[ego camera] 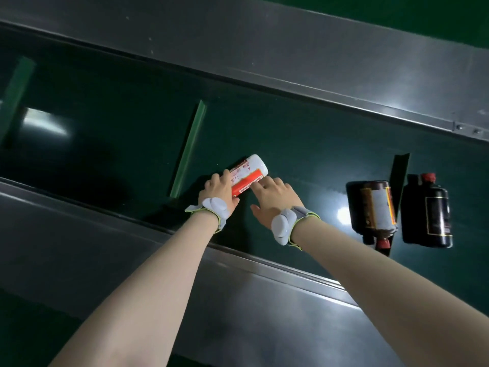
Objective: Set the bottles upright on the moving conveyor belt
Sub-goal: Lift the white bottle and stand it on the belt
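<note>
A white bottle with a red label (250,172) lies on its side on the dark green conveyor belt (105,123), its base pointing up and to the right. My left hand (221,189) is wrapped around its lower end, hiding the neck. My right hand (274,197) rests its fingertips against the bottle's right side, thumb spread apart. To the right, a brown bottle (374,207) with a pale label lies flat, red cap toward me. Beside it a black bottle (430,213) lies flat, red cap pointing away.
Green cleats cross the belt: one (189,148) just left of the white bottle, another (16,94) at the far left, a dark one (398,170) between the two right-hand bottles. Grey metal side rails (264,62) run along both edges of the belt.
</note>
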